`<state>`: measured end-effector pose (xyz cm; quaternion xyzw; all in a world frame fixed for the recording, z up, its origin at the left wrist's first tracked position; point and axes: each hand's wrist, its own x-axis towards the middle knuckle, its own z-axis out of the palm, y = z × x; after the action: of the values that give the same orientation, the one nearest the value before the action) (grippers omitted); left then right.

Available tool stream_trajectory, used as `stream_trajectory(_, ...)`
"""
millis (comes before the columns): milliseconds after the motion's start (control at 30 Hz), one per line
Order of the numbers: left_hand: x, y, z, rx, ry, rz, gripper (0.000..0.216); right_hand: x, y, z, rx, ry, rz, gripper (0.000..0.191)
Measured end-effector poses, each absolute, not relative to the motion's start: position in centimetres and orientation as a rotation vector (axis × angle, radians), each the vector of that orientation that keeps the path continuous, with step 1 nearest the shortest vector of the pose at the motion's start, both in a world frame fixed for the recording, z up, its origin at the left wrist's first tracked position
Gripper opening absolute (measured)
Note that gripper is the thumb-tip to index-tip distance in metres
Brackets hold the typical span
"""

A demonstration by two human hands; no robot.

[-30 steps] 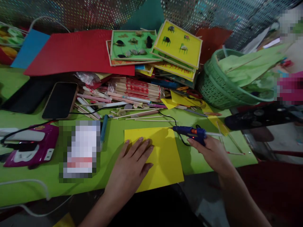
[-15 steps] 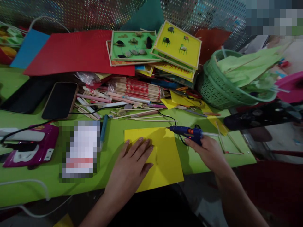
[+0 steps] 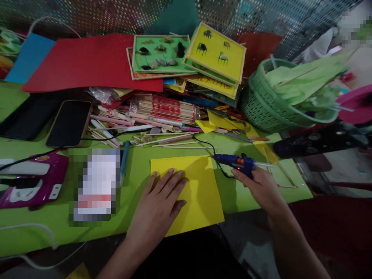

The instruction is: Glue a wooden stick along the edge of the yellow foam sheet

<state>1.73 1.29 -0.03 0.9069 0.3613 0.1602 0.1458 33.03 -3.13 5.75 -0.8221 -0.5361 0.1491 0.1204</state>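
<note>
My left hand (image 3: 158, 205) lies flat and open on the left part of a yellow paper sheet (image 3: 200, 192), which rests on the green table (image 3: 136, 182). My right hand (image 3: 261, 188) is closed round the handle of a blue glue gun (image 3: 236, 162). The gun's nozzle points left and sits just past the sheet's upper right corner. A clear glue stick pokes out of the gun's back end. A black cord runs from the gun toward the pile of sticks.
Bundled wooden sticks (image 3: 165, 110) and loose sticks lie behind the sheet. Framed craft boards (image 3: 215, 54) are stacked at the back on red card (image 3: 84, 62). A green basket (image 3: 270, 104) stands right. A phone (image 3: 69, 123) and a magenta device (image 3: 31, 180) lie left.
The glue gun's nozzle dipped left toward the sheet's top edge half a second ago and has drawn back right. My left hand has stayed flat on the paper.
</note>
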Motion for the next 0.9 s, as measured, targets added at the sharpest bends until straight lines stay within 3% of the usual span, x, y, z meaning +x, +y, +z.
stream_trajectory(900,1.7,1.2,-0.2,2.61,1.045,0.47,0.043,32.3,-2.6,5.6,-2.322,-1.599,0.489,0.052)
